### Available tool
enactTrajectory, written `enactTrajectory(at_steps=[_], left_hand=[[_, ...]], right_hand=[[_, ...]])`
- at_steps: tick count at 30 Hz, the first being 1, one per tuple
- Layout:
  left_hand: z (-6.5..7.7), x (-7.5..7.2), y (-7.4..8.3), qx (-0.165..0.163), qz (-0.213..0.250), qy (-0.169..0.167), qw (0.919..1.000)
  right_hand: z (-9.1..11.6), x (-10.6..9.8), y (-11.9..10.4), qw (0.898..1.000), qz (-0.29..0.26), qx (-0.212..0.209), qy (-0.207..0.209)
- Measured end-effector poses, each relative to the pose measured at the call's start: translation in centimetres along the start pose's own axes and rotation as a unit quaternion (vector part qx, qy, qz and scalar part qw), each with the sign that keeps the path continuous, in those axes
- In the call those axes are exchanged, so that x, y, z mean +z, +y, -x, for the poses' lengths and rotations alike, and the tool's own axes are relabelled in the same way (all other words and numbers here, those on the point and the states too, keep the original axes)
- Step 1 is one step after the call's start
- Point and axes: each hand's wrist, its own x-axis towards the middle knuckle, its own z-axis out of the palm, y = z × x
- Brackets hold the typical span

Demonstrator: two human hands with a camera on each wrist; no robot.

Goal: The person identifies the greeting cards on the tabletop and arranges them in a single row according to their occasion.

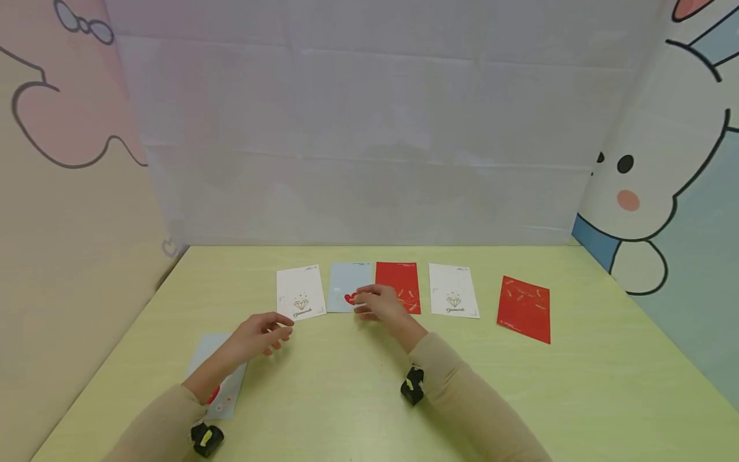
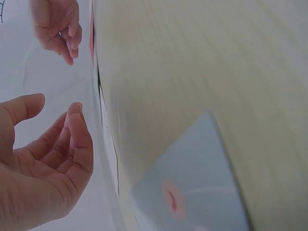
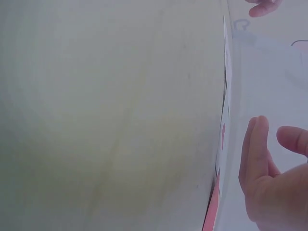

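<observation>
While a white backdrop (image 1: 369, 141) closes off the far side, the yellow-green table (image 1: 346, 391) spreads wide before me, giving the cards room to lie flat. From where I stand, both hands are empty: the left hand (image 1: 262, 333) curves loosely, thumb apart from fingers, near the lower edge of the left white card (image 1: 297, 285); the right hand (image 1: 381, 303) has its fingers nearly straight over the blue card (image 1: 349, 277). That card, the middle red card (image 1: 397, 273) and the right white card (image 1: 453, 282) continue the row, probably arranged so their fronts show. Well apart, the outer red card (image 1: 524, 309) lies askew, and another pale-blue card (image 1: 231, 398) rests beneath the left forearm (image 1: 210, 372), perhaps for easy reach. Smallest, a red heart (image 1: 349, 298) peeps out beside the right hand
</observation>
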Motion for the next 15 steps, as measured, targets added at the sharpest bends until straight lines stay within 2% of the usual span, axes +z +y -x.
enactTrajectory(at_steps=[10,15], left_hand=[[-2.2,0.7,0.5,-0.007,-0.014,0.021,0.9997],[-3.6,1.2,0.8,-0.027,-0.001,0.036,0.9990]], right_hand=[[-0.9,-1.8,-0.1,0.998,0.011,0.000,0.057],[-1.3,-2.3,-0.1,0.997,0.008,0.010,0.077]])
